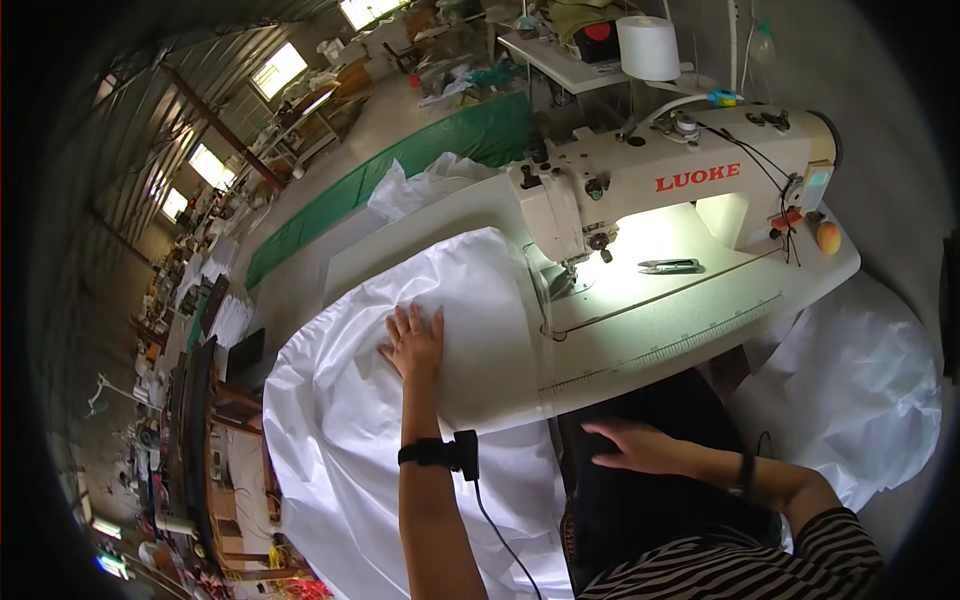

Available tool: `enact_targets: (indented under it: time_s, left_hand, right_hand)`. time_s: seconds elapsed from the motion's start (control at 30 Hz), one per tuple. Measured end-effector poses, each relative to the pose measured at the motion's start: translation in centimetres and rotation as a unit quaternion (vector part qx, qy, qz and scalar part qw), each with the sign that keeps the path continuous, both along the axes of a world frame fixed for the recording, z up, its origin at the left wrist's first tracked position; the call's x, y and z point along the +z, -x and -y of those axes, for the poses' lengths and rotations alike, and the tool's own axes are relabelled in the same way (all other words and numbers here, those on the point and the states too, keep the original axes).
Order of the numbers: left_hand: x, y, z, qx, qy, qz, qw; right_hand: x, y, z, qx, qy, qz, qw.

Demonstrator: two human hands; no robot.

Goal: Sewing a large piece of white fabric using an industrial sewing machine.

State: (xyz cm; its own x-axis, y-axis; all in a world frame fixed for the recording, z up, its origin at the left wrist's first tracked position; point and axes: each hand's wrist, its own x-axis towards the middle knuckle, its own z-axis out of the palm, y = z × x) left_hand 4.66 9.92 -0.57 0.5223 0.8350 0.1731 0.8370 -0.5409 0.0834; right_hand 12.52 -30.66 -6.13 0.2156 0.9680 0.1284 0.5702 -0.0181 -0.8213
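Striped-sleeved right hand [640,447] rests flat, fingers loosely spread, on dark cloth [650,500] below the tabletop's [700,330] near edge. Left hand [413,340] presses flat on white fabric [460,290], fingers slightly apart, gripping nothing; that fabric drapes over the tabletop's left edge beside the sewing machine [660,180].
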Motion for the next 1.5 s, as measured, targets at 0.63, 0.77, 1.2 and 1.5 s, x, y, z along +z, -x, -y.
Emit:
enact_targets:
  time_s: [0.63,0.77,1.2,1.5]
  left_hand:
    - [3.1,0.6,0.8,-0.191,-0.06,-0.008,0.98]
    - [2.9,-7.3,6.8,-0.331,-0.03,0.085,0.939]
    - [-1.3,-8.1,4.9,-0.233,-0.166,0.118,0.951]
    - [-1.9,-8.7,5.6,-0.223,-0.136,0.091,0.961]
  right_hand:
    - [1.5,2.5,8.8,-0.008,0.242,-0.487,0.839]
    - [1.4,2.1,5.7,0.077,0.372,-0.371,0.847]
    - [-0.5,-9.4,28.0,-0.34,0.32,0.321,0.824]
    - [-9.2,-12.5,47.4,-0.697,0.387,0.227,0.56]
